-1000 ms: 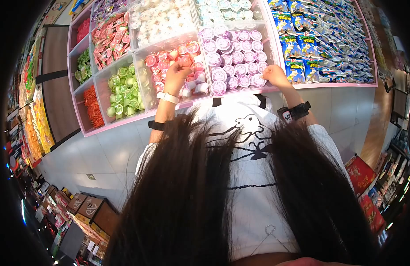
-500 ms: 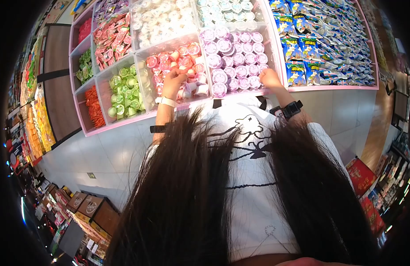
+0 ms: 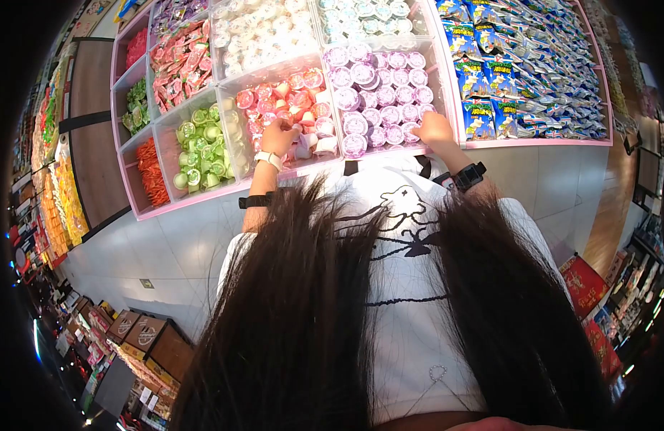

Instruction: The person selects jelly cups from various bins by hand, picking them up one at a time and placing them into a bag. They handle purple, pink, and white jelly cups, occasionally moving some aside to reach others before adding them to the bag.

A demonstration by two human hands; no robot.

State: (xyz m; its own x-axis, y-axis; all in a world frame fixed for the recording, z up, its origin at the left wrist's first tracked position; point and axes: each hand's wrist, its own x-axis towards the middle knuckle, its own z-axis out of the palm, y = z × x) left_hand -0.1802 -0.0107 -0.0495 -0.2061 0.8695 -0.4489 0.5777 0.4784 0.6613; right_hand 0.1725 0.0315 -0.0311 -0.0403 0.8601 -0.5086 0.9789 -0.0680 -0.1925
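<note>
My left hand (image 3: 277, 138), with a white band at the wrist, is over the compartment of red and pink jelly cups (image 3: 303, 98). Its fingers are curled among the nearer cups; whatever they grip is hidden. At the right side of the adjacent compartment, my right hand (image 3: 435, 131) reaches in over the purple-lidded jelly cups (image 3: 386, 95). Those fingers are bent together, their tips against the nearest cups at the edge, and I cannot make out what is between them. A black watch (image 3: 470, 176) is on that wrist.
Green jelly cups (image 3: 201, 147) and orange packets (image 3: 152, 172) fill compartments to the left. White cups (image 3: 264, 36) lie behind. Blue snack packets (image 3: 479, 79) fill the bin on the right. The pink bin edge (image 3: 310, 169) runs before me. Stacked boxes (image 3: 149, 334) stand lower left.
My left hand has moved slightly down and left, nearer the front edge. My right hand has shifted a little left, its fingertips further over the purple-lidded cups.
</note>
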